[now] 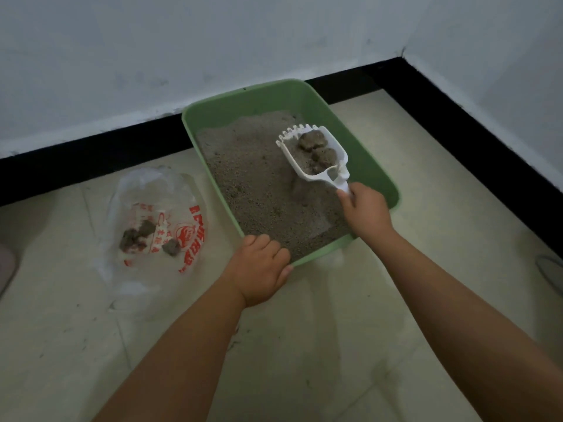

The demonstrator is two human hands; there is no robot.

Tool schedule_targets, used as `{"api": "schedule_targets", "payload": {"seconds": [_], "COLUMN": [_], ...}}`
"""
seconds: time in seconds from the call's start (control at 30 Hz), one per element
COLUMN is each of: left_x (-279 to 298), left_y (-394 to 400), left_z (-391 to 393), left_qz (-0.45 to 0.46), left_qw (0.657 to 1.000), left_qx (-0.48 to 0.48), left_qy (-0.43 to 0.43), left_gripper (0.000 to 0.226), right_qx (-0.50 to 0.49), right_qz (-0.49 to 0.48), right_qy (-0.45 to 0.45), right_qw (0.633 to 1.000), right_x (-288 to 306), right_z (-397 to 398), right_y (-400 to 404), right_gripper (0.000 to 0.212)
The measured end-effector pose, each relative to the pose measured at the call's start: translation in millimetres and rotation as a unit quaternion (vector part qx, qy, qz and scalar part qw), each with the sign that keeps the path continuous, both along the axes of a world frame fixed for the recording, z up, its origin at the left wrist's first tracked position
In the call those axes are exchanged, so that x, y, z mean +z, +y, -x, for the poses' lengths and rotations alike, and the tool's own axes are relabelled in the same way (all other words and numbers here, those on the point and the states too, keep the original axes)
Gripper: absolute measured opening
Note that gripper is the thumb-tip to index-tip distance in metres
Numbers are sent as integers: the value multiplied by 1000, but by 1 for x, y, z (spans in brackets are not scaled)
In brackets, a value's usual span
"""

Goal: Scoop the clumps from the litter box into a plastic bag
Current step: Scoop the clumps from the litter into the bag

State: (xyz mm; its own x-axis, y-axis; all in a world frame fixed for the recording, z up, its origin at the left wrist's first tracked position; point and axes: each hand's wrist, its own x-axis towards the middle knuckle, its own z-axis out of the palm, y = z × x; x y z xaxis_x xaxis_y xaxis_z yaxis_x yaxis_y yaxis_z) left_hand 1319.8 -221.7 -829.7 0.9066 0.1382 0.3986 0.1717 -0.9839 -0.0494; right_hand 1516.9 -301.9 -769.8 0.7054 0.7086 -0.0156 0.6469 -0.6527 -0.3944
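Observation:
A green litter box [370,161] full of grey litter stands on the floor near the wall. My right hand [367,210] grips the handle of a white slotted scoop [307,175], held above the litter on the box's right side. Grey clumps [318,149] lie in the scoop. My left hand [259,269] clasps the box's near corner rim. To the left of the box lies a clear plastic bag [158,220] with red print, open, with three clumps [143,237] inside.
A pale wall with a black skirting strip [100,159] runs behind the box and along the right side, meeting in a corner. The floor is pale tile. A grey shape [6,269] shows at the left edge, another [550,269] at the right edge.

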Motion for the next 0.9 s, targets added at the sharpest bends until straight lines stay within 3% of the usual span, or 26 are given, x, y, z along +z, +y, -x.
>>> {"api": "schedule_targets", "payload": {"seconds": [0.1, 0.23, 0.9], "left_x": [1, -1, -1], "left_y": [0, 0, 0], "left_z": [0, 0, 0], "left_qz": [3, 2, 7], "left_qw": [1000, 1000, 1000], "left_qx": [2, 4, 10], "left_qy": [6, 10, 21], "left_gripper": [34, 34, 33], "right_qx": [-35, 1, 23], "right_qz": [-21, 23, 6], "right_qy": [12, -7, -18], "right_qw": [999, 1000, 1000], "right_x": [-2, -5, -6], "right_z": [-1, 0, 5], "right_y": [-8, -17, -18], "right_gripper": [24, 29, 32]}}
